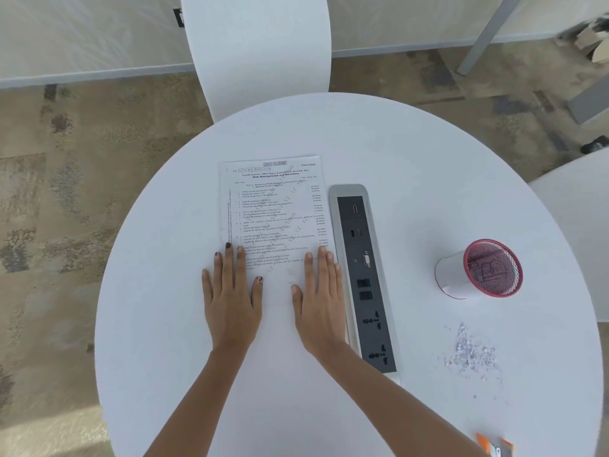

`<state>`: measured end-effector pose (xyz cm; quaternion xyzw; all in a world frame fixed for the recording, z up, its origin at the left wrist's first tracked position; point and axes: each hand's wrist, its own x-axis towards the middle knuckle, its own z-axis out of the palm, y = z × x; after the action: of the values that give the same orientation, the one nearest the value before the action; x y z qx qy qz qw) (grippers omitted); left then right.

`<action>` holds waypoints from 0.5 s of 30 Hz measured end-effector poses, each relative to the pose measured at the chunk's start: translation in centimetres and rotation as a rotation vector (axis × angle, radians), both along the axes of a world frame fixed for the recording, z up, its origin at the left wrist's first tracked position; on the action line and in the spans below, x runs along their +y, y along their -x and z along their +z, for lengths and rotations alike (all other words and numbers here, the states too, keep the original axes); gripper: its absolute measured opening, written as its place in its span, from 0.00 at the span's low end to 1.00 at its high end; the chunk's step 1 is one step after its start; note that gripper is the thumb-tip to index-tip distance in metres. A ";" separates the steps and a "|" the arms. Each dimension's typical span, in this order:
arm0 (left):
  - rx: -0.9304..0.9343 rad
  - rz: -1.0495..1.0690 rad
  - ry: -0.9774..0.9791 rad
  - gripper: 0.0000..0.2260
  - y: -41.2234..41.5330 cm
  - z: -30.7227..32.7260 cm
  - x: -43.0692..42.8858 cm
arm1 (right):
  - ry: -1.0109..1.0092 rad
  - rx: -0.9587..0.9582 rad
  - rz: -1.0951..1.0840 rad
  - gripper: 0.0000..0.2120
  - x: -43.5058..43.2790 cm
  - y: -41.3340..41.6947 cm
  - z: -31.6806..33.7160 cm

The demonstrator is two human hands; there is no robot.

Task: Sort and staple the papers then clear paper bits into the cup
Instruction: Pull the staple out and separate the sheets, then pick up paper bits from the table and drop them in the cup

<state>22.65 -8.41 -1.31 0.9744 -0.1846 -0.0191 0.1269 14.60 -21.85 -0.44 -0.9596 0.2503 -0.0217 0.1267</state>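
Observation:
A printed exam paper (273, 206) lies flat on the round white table (428, 159). My left hand (230, 291) rests flat on the paper's lower left corner, fingers spread. Over the paper's lower right edge, my right hand (321, 301) also lies flat and holds nothing. A red mesh cup (492, 268) lies on its side at the right, mouth facing me, with something dark inside. A scatter of small paper bits (471, 352) sits below the cup. An orange and grey object (496, 445), possibly a stapler, shows at the bottom right edge.
A grey power socket strip (364, 278) is set into the table just right of the paper, touching my right hand's side. A white chair (260, 54) stands beyond the table. Another white surface (580, 225) shows at the right edge.

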 end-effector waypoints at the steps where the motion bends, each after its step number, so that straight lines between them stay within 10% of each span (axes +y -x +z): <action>1: 0.001 -0.004 -0.001 0.28 -0.2 0.0 -0.1 | 0.000 0.004 0.000 0.27 0.0 -0.1 -0.1; 15: 0.000 -0.021 0.028 0.28 -0.7 -0.3 0.0 | -0.014 -0.032 -0.047 0.30 0.4 -0.1 0.4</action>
<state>23.35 -8.41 -1.66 0.9705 -0.1953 -0.0179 0.1405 14.72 -21.45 -0.05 -0.9521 0.2708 -0.0381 0.1366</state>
